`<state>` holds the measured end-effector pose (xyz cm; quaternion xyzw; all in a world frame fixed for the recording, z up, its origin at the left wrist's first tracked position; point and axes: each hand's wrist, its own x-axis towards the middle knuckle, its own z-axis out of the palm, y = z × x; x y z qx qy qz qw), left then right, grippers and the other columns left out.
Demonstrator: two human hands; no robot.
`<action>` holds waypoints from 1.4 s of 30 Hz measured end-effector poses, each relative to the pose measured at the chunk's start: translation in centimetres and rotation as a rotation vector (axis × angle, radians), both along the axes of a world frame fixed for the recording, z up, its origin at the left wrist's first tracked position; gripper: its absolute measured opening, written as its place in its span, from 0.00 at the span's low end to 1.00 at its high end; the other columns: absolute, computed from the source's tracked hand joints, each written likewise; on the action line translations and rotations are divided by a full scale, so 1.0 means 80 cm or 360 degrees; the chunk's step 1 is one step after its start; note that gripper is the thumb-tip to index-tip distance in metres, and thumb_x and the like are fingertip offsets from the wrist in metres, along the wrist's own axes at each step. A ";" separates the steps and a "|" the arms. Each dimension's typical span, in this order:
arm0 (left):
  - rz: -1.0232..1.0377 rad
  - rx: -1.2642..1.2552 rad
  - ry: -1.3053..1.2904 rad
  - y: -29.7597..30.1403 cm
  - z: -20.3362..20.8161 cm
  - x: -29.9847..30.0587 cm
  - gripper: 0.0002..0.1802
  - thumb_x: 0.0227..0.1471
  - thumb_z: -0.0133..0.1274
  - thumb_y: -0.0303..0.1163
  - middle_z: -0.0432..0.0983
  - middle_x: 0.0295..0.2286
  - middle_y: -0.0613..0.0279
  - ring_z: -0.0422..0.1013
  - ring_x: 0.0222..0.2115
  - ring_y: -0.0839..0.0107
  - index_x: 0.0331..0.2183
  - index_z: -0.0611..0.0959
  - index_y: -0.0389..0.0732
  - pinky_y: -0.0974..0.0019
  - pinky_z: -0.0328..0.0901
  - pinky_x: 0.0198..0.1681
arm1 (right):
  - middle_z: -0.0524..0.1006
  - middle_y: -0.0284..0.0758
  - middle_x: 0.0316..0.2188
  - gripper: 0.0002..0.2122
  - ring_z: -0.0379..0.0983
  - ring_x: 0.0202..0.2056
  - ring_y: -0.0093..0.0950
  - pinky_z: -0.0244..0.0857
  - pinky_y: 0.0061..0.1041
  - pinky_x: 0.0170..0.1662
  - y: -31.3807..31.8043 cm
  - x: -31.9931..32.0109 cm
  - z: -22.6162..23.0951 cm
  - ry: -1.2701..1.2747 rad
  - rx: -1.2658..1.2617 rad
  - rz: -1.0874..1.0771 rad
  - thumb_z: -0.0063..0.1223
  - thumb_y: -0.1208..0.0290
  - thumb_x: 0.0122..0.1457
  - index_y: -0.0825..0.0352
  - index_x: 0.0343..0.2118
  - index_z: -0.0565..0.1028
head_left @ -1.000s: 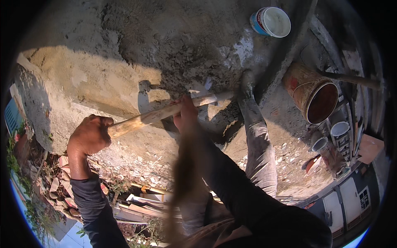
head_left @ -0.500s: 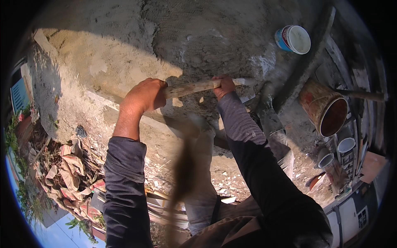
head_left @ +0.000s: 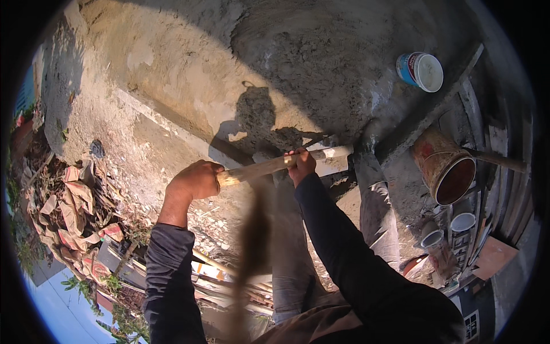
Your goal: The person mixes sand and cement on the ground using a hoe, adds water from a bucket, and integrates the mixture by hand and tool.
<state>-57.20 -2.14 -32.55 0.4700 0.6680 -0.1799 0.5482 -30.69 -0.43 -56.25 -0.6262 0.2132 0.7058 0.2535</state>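
My left hand (head_left: 197, 179) is closed around the near-left end of a pale wooden pole (head_left: 258, 171). Farther right along it, my right hand (head_left: 301, 166) grips the same pole with wrapped fingers. It lies almost level across my front, its right end slightly higher in the picture. I cannot make out whether a tool head is fixed to it. Beyond the pole spreads a damp grey cement-like patch (head_left: 321, 74), rough on its surface. A pale flat piece (head_left: 332, 166) shows just below the pole's right end.
A white-and-blue bucket (head_left: 428, 72) stands at the far right. Nearer are a stained brown bucket (head_left: 455, 179), smaller containers (head_left: 463, 221) and long boards (head_left: 470, 109). Crumpled paper sacks (head_left: 74, 212) lie among debris at left. A dark blurred strip hangs close before the camera.
Both hands and the pole sit lower in the picture, and the pole slants a little more. The view has shifted, and my shadow now shows on the ground beyond the pole.
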 end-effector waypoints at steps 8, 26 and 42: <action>-0.0621 -0.0078 0.0638 0.168 -0.020 -0.022 0.15 0.46 0.54 0.28 0.81 0.39 0.55 0.75 0.45 0.54 0.38 0.86 0.46 0.55 0.71 0.49 | 0.69 0.36 0.24 0.04 0.69 0.29 0.34 0.71 0.36 0.42 0.067 -0.114 -0.079 0.0178 0.0067 -0.0378 0.44 0.78 0.60 0.65 0.27 0.68; 0.0197 -0.0023 0.0468 0.212 0.179 -0.010 0.19 0.40 0.70 0.35 0.81 0.25 0.49 0.77 0.25 0.58 0.35 0.84 0.35 0.61 0.69 0.33 | 0.80 0.39 0.30 0.32 0.80 0.37 0.31 0.77 0.28 0.45 0.324 0.063 0.147 0.0677 0.0145 0.1738 0.45 0.37 0.63 0.71 0.42 0.77; 0.1118 0.0317 0.0798 0.131 0.110 0.139 0.19 0.48 0.69 0.36 0.77 0.23 0.57 0.69 0.24 0.70 0.34 0.80 0.33 0.65 0.66 0.31 | 0.81 0.44 0.38 0.14 0.79 0.41 0.47 0.72 0.48 0.45 0.675 0.381 -0.203 -0.1941 0.1287 0.3550 0.49 0.64 0.57 0.63 0.41 0.79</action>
